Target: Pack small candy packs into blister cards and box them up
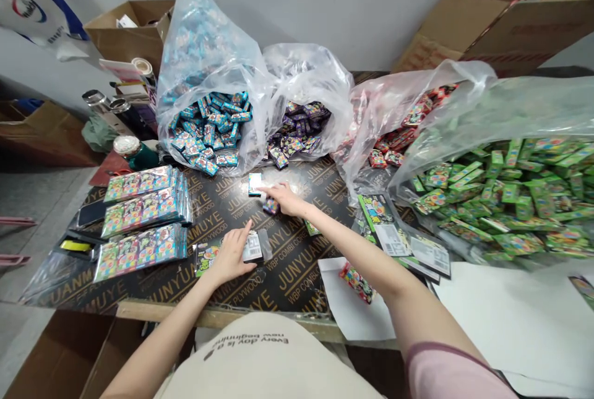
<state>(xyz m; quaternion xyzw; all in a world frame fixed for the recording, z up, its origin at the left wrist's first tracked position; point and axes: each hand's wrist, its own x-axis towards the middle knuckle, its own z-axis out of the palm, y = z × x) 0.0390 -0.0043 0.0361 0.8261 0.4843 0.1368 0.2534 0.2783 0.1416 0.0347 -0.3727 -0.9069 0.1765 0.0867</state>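
Observation:
My left hand (231, 256) rests on a clear printed packet (250, 247) lying on the dark plywood table (288, 275), fingers curled on it. My right hand (284, 197) reaches forward, index finger touching a small blue box (255, 184), while its fingers close round a small purple box (271, 206). Clear bags behind hold several blue boxes (211, 130) and purple boxes (299, 130).
Stacks of filled packets (139, 213) lie at the left. Bags of red boxes (403, 133) and green boxes (505, 195) sprawl at the right, with empty packets (403, 235) and white sheets (501, 318). A loose colourful packet (357, 281) sits near my right forearm. Cardboard cartons (132, 31) stand behind.

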